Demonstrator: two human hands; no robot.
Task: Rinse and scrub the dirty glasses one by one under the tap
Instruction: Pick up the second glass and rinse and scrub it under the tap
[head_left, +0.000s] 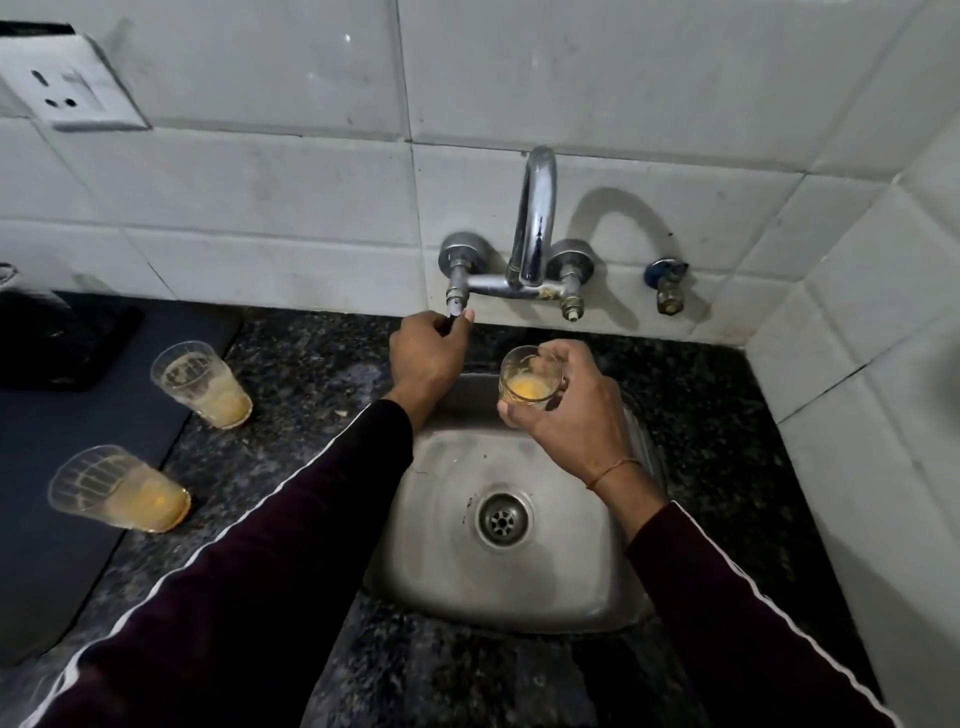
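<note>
One glass held, tap handle gripped.
The right hand (563, 415) curled round a glass (531, 379); the left hand (428, 353) pinched the tap handle (456, 306).

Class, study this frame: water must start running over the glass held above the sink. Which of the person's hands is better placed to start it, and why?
The left hand: its fingers already grip the tap's left valve. The right hand is occupied, holding the dirty glass over the sink near the spout.
</note>
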